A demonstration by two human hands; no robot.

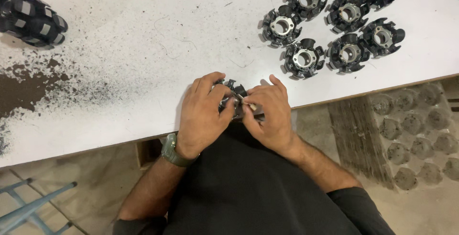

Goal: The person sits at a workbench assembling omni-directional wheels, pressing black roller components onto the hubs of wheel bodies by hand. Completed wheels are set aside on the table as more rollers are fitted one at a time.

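Note:
Both hands meet at the near edge of a white table [143,72]. My left hand [203,113] wraps around a black toothed ring part [235,91] with a metal core, mostly hidden by the fingers. My right hand [270,113] grips the same part from the right, and a small pale piece [252,106] shows between its thumb and fingers against the part. A green watch [171,151] is on my left wrist.
Several identical black toothed rings [334,20] with silver hubs lie grouped at the table's far right. A stack of similar parts [31,17] lies at the far left. Dark dust [33,87] covers the table's left side. A moulded tray [420,134] rests on the floor right; a blue frame [28,206] stands bottom left.

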